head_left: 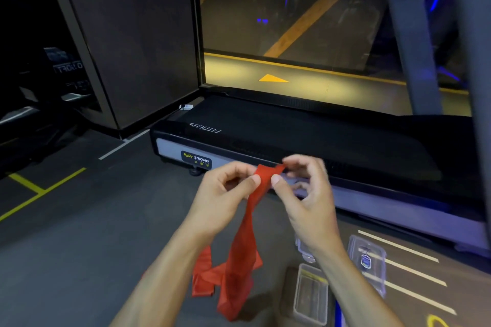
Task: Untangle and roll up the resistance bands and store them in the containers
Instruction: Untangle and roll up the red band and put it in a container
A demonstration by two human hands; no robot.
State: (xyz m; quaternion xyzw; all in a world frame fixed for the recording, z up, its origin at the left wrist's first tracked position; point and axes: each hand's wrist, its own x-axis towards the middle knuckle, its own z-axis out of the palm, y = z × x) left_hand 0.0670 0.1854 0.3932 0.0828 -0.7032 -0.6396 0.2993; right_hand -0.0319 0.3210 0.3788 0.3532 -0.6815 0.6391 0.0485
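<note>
Both hands pinch the top end of the red band: left hand at its left edge, right hand at its right. The rest hangs below the grip, over the floor left of the containers.

We pinch the top end of a red band between our left hand and right hand, thumbs facing each other. The band hangs down in loose folds toward the grey floor. Ahead lies a black treadmill. Clear containers sit on the floor near our right forearm.
</note>
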